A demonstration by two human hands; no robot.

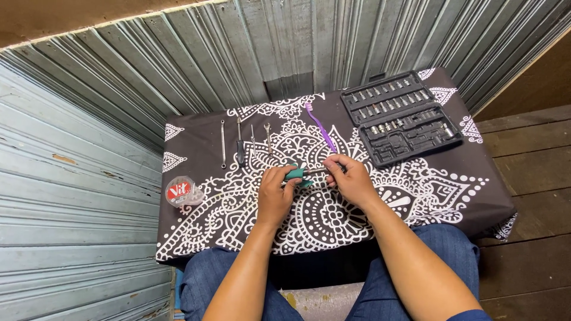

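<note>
Corrugated metal sheeting, grey-green, closes off the background and the left side; wooden planks show at the right. Nearest the camera sit two knees in blue jeans (440, 249), with one small table (196, 238) set over them, draped in a black cloth printed with white ornamental patterns.

At table centre, two bare hands meet. One left hand (275, 193) is closed around the green handle of one hand tool (300, 173), apparently a screwdriver or ratchet driver. One right hand (351, 178) pinches the metal shaft end of the same tool between fingertips, at 3 o'clock from the handle. The tool is held level, just above the cloth, between both hands.

At 9 o'clock from the hands lies one round clear plastic container (183, 191) with a red label, near the table's left edge.

At 11 o'clock, four slender metal tools (245, 142) lie side by side, roughly parallel, pointing away from the person; one has a dark handle, one an open-ended wrench head.

At 12 o'clock, one purple toothbrush (321, 128) lies at a slant, bristles at the far end.

At 1 o'clock, one black tool case (401, 119) lies open in two halves, holding rows of metal bits and sockets; exact count cannot be determined.
</note>
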